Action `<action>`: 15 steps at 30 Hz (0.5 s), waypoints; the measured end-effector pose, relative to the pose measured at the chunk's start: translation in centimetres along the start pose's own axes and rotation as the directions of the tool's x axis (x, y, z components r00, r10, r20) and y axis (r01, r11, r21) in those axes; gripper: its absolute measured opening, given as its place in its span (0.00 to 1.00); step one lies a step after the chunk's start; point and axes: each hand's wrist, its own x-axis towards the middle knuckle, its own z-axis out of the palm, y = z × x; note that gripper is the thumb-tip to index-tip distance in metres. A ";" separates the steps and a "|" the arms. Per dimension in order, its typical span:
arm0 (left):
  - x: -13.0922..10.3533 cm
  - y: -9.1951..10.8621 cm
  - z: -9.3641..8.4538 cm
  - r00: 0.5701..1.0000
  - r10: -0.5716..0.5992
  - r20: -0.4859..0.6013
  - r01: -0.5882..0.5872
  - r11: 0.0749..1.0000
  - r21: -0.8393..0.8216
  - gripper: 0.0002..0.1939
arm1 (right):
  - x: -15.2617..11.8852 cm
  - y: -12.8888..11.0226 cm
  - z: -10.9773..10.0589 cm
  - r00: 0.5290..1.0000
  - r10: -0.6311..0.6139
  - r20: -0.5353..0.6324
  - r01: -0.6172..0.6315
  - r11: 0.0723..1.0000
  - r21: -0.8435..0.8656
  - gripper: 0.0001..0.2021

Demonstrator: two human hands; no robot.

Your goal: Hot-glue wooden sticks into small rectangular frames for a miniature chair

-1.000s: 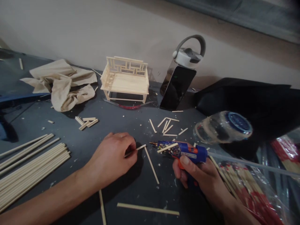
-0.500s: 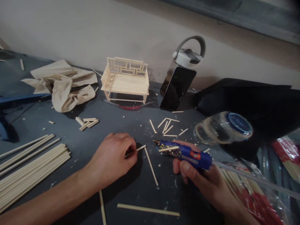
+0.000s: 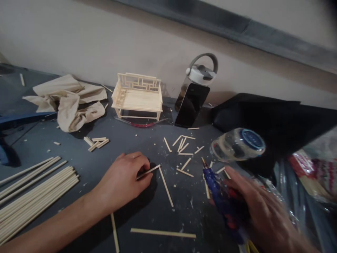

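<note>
My left hand rests on the dark table with its fingers pinched on a thin stick. That stick's far end meets the top of another stick, and the two form an angle. On the right, my right hand, blurred by motion, is around a blue glue gun, its tip pointing up and away. Short stick pieces lie between my hands, and more cut pieces are scattered behind them. A small wooden model bench stands upright near the wall.
Long sticks lie at the left beside a crumpled cloth. A phone leans on a bottle. A clear jar lies at the right, before a black bag. One stick lies in front.
My right hand has swung the glue gun right and toward me, its tip now pointing away, uncovering short sticks. My left hand keeps its pinch. The view has shifted slightly.
</note>
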 end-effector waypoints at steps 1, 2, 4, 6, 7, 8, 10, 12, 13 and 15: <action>-0.1 0.0 -0.1 1.000 -0.003 0.005 0.003 1.000 -0.006 0.05 | -0.5 0.6 -0.3 0.995 -0.094 0.011 0.095 0.989 -0.111 0.36; -0.2 0.0 -0.2 1.000 -0.006 0.009 0.006 1.000 -0.011 0.05 | -0.9 1.1 -0.6 0.988 -0.153 0.022 0.154 0.965 -0.212 0.36; -0.3 -0.1 -0.4 1.000 -0.009 0.015 0.009 1.000 -0.012 0.05 | -1.5 2.0 -1.2 0.988 -0.151 0.014 0.146 0.923 -0.356 0.37; -0.6 -0.3 -0.6 1.000 -0.009 0.023 0.009 1.000 -0.003 0.06 | -2.0 2.7 -1.8 0.998 -0.052 -0.027 0.036 0.911 -0.411 0.39; -0.7 -0.5 -0.7 1.000 -0.009 0.023 0.009 1.000 0.004 0.07 | -2.1 2.9 -2.0 0.999 0.000 -0.041 -0.017 0.911 -0.411 0.39; -0.9 -0.6 -0.9 1.000 -0.008 0.023 0.008 1.000 0.011 0.07 | -2.2 3.0 -2.1 0.998 0.043 -0.036 -0.054 0.917 -0.394 0.40; -1.4 -0.8 -1.1 1.000 -0.009 0.024 0.008 1.000 0.022 0.08 | -2.4 3.2 -1.8 0.997 0.073 0.011 -0.066 0.944 -0.323 0.41; -1.9 -1.0 -1.2 1.000 -0.017 0.024 0.017 0.999 0.033 0.08 | -2.5 3.2 -1.1 0.996 0.043 0.077 -0.022 0.966 -0.256 0.42; -2.1 -1.1 -1.2 0.999 -0.023 0.025 0.022 0.999 0.036 0.07 | -2.5 3.1 -0.7 0.994 0.017 0.107 0.009 0.972 -0.237 0.41; -2.5 -1.2 -1.2 0.999 -0.034 0.022 0.033 0.999 0.038 0.06 | -2.6 3.0 -0.1 0.989 -0.055 0.139 0.086 0.971 -0.224 0.40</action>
